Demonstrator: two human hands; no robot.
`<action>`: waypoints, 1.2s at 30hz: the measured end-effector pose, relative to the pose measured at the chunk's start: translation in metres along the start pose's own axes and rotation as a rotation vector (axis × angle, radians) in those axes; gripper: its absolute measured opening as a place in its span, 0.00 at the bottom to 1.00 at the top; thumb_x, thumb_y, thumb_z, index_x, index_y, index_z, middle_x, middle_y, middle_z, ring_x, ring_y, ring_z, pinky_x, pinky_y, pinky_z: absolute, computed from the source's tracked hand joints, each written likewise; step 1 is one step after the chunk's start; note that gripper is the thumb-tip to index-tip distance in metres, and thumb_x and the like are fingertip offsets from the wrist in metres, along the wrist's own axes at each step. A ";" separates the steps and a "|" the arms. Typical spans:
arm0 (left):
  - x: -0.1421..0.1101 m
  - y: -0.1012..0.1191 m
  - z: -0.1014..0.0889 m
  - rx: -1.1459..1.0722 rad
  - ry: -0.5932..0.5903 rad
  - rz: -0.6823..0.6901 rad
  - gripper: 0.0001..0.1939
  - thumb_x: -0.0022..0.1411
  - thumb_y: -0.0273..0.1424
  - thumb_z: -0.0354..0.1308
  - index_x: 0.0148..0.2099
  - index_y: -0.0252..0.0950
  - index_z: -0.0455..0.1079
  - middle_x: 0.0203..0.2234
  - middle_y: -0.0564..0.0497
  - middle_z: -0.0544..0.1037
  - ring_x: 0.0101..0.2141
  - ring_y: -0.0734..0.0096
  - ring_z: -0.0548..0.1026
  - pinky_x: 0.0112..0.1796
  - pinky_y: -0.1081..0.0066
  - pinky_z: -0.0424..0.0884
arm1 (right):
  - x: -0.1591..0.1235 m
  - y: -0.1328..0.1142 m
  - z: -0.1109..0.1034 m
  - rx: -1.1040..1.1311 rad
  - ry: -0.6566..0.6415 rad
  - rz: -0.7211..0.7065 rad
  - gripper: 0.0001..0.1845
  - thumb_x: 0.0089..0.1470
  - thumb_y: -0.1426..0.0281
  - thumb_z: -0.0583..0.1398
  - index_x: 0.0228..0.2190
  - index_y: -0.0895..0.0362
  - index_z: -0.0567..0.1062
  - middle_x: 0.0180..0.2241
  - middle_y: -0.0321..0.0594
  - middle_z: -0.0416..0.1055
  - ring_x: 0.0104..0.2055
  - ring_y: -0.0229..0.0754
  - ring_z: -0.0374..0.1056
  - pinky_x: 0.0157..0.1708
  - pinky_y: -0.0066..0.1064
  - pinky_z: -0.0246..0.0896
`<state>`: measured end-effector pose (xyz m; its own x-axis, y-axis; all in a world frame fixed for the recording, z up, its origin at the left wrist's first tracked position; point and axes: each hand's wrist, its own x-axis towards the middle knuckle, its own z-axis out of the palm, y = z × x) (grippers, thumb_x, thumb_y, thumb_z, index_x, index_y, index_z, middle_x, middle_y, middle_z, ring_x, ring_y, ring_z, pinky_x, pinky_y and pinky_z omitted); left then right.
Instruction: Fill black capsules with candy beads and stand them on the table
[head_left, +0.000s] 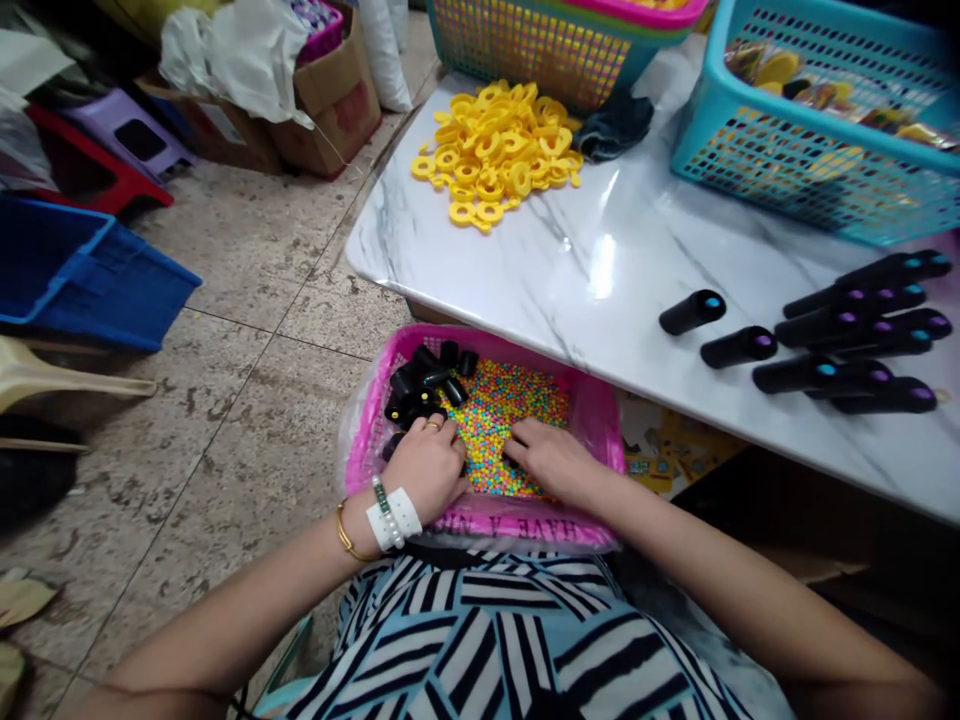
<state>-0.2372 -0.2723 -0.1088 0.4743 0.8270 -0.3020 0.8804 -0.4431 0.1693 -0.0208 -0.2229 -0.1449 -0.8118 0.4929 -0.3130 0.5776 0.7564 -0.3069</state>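
Observation:
A pink basket (611, 430) lined with clear plastic rests at my lap. It holds many small coloured beads (487, 420) and a heap of short black tubes (409, 385) at its left end. My left hand (429, 455) reaches in beside the tubes, its fingers curled down and its fingertips mostly hidden. My right hand (551, 455) lies over the beads with bent fingers. A dark piece, apparently a black tube (513, 461), shows under its fingertips.
The marble-patterned table (525, 270) carries yellow ring-shaped pieces (502, 150), a dark cloth (615, 125), a blue basket (810, 150) of wrapped items, a stacked basket (525, 45), and several black tubes with coloured ends (847, 325). A blue crate (142, 285) and cardboard box (337, 100) stand on the floor.

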 end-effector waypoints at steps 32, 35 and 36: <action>0.172 0.046 -0.147 -0.445 0.320 0.210 0.43 0.48 0.41 0.69 0.63 0.31 0.58 0.37 0.47 0.70 0.32 0.67 0.72 0.36 0.63 0.73 | -0.223 0.086 -0.070 0.744 1.198 1.007 0.27 0.45 0.57 0.67 0.44 0.58 0.73 0.27 0.35 0.70 0.28 0.39 0.67 0.30 0.31 0.67; 0.188 0.061 -0.149 -0.421 0.306 0.210 0.52 0.43 0.44 0.72 0.65 0.30 0.54 0.41 0.44 0.68 0.39 0.60 0.73 0.41 0.59 0.73 | -0.218 0.103 -0.077 0.673 1.092 1.008 0.39 0.43 0.58 0.68 0.55 0.56 0.67 0.36 0.38 0.71 0.27 0.37 0.67 0.30 0.31 0.66; 0.191 0.066 -0.149 -0.415 0.311 0.217 0.54 0.42 0.45 0.72 0.66 0.31 0.53 0.42 0.43 0.68 0.40 0.59 0.72 0.43 0.58 0.72 | -0.215 0.106 -0.081 0.605 1.060 1.026 0.44 0.41 0.58 0.69 0.58 0.55 0.64 0.39 0.39 0.70 0.28 0.37 0.67 0.30 0.31 0.67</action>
<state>-0.0892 -0.0922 -0.0154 0.5650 0.8228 0.0613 0.6562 -0.4932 0.5711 0.2083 -0.2145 -0.0375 0.3852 0.9211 0.0570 0.6298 -0.2172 -0.7458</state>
